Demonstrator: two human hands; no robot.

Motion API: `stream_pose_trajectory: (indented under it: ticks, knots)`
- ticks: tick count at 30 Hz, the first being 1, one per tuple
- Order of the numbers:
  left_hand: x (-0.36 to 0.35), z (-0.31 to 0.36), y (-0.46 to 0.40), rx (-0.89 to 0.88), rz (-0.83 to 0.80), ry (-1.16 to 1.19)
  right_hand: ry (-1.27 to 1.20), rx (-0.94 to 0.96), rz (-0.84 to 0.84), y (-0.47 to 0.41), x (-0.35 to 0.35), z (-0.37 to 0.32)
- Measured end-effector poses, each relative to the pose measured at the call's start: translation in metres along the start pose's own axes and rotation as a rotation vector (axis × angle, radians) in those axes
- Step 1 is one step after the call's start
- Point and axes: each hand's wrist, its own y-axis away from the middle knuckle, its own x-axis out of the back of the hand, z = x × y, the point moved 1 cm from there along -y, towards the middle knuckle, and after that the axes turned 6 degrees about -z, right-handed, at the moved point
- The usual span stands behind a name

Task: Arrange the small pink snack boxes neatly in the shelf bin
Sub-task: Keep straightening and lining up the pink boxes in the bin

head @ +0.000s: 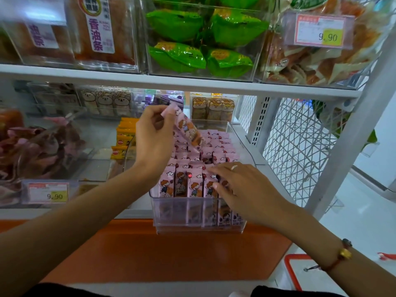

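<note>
A clear plastic shelf bin (pixel 197 228) sticks out from the lower shelf, filled with several rows of small pink snack boxes (pixel 184 185) standing upright. My left hand (pixel 154 136) is raised above the bin's middle and pinches one pink snack box (pixel 188 131) by its top end, so it hangs tilted down to the right. My right hand (pixel 242 189) lies palm down on the front row at the bin's right side, fingers spread and pressing on the box tops. It grips nothing.
Yellow snack packs (pixel 124 140) sit left of the bin, and a clear bin of pink-wrapped snacks (pixel 38 146) further left with a price tag (pixel 48 192). The upper shelf (pixel 171 82) hangs close above. A white wire side panel (pixel 300 146) closes the right.
</note>
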Motion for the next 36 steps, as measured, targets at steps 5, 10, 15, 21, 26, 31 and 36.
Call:
stream_pose_trajectory:
  ticks: [5,10,15,21,26,31,36]
  knots:
    - [0.011,0.014,0.022,0.030,-0.102,0.093,-0.649,-0.109,0.254,-0.008,0.030,-0.022]
    - [0.006,0.009,0.040,0.050,-0.254,0.179,-0.921,-0.139,0.179,-0.020,0.029,-0.042]
    - [0.013,0.000,0.042,-0.019,-0.275,-0.004,-1.388,-0.386,0.180,-0.027,0.025,-0.035]
    - [0.013,-0.007,0.046,-0.091,-0.380,-0.303,-1.593,-0.422,0.179,-0.030,0.019,-0.029]
    - [0.010,-0.008,0.048,-0.132,-0.429,-0.336,-1.630,-0.345,0.267,-0.027,0.021,-0.024]
    - [0.010,-0.011,0.048,-0.209,-0.432,-0.458,-1.611,-0.208,0.179,-0.023,0.023,-0.020]
    - [0.008,-0.015,0.048,-0.262,-0.424,-0.546,-1.341,-0.271,0.322,-0.022,0.017,-0.024]
